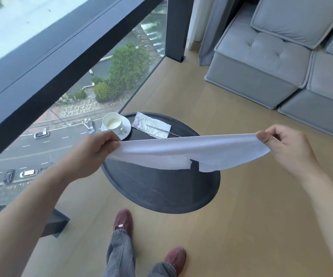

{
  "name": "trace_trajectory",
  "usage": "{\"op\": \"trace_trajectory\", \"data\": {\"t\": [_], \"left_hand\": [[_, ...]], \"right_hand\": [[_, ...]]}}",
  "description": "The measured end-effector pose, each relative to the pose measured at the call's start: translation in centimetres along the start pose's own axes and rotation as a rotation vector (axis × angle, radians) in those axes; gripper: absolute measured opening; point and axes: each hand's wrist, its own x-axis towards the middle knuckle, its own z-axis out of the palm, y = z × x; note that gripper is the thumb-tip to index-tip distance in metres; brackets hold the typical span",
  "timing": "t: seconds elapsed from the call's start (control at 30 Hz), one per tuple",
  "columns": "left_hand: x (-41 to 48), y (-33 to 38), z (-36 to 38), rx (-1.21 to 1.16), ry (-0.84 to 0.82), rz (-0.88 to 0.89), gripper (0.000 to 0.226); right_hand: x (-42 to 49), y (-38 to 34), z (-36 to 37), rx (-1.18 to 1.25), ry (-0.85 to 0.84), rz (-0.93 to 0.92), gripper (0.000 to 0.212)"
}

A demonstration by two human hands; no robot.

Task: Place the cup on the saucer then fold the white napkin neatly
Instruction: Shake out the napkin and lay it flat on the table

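A white cup [112,121] stands upright on a white saucer [127,131] at the far left of a round black table [161,188]. I hold the white napkin [191,151] stretched in the air above the table. My left hand [96,149] pinches its left end and my right hand [283,142] pinches its right end. The cloth is doubled over, with its loose lower edges hanging uneven towards the table top.
A second white cloth [151,124] with a thin utensil [161,130] on it lies at the table's far side. A floor-to-ceiling window [41,116] runs along the left. A grey sofa [281,62] stands at the back right. My feet [122,219] are just before the table.
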Motion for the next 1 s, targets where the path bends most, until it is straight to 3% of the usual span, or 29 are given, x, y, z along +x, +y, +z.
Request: {"op": "trace_trajectory", "data": {"t": [0.1, 0.23, 0.37, 0.47, 0.67, 0.73, 0.8, 0.87, 1.0], "left_hand": [[1.2, 0.4, -1.7, 0.022, 0.087, -0.036, 0.017], [4.2, 1.4, -3.7, -0.052, 0.33, -0.128, 0.027], [6.8, 3.8, -5.4, -0.666, 0.47, -0.097, 0.046], [7.6, 5.5, -6.3, -0.975, 0.469, 0.004, 0.029], [3.3, 3.8, -5.7, -0.978, 0.465, 0.114, 0.017], [0.2, 2.1, -4.3, -0.98, 0.462, 0.087, 0.031], [-3.1, 0.1, -2.0, -0.959, 0.42, 0.027, 0.042], [-6.3, -1.9, 1.0, -0.944, 0.38, -0.071, 0.037], [-11.7, -6.6, 7.4, -0.873, 0.377, -0.368, 0.045]], "right_hand": [[2.5, -0.9, -1.0, 0.137, -0.052, 0.012, 0.02], [6.4, -2.7, -1.7, 0.498, -0.097, 0.045, 0.025], [9.3, -5.4, -2.1, 0.769, 0.032, 0.062, 0.02], [10.0, -6.9, -2.7, 0.884, 0.138, 0.042, 0.017], [6.0, -4.5, -3.3, 0.913, 0.132, -0.018, 0.017], [3.2, -2.3, -2.5, 0.904, 0.097, -0.006, 0.019], [0.3, 0.3, -0.7, 0.867, 0.044, 0.048, 0.021], [-2.7, 2.9, 2.0, 0.814, -0.016, 0.146, 0.025], [-7.9, 7.7, 8.2, 0.685, -0.097, 0.352, 0.03]]}}
